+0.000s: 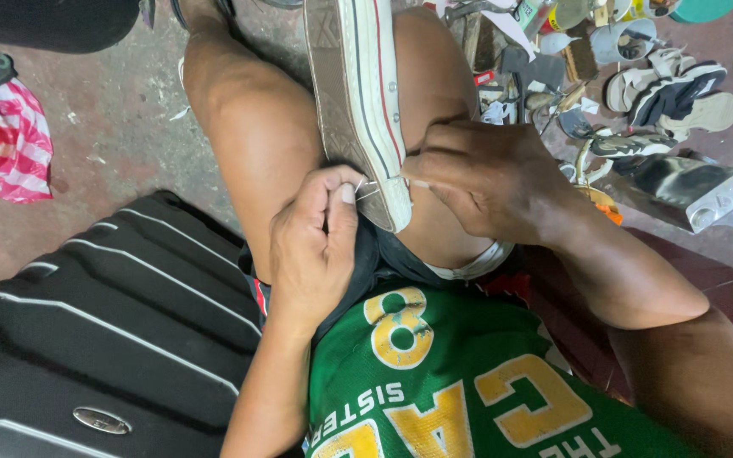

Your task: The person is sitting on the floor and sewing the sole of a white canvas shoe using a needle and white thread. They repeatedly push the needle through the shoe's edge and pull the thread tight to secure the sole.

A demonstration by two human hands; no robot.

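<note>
A white canvas sneaker (358, 93) with a red sole stripe lies between my knees, sole turned left, toe pointing toward me. My left hand (311, 242) pinches a thin white thread (365, 188) at the toe's rubber edge. On the right side of the toe, my right hand (481, 178) is closed around a small tool or needle whose tip meets the sole edge. The tool itself is mostly hidden by my fingers. Both hands touch the shoe.
A black ribbed hard-shell suitcase (103, 331) lies at my left. A pink and white striped bag (10, 144) sits at far left. Several worn shoes and sandals (663, 89), scraps and a shiny metal box (689, 191) clutter the concrete floor at upper right.
</note>
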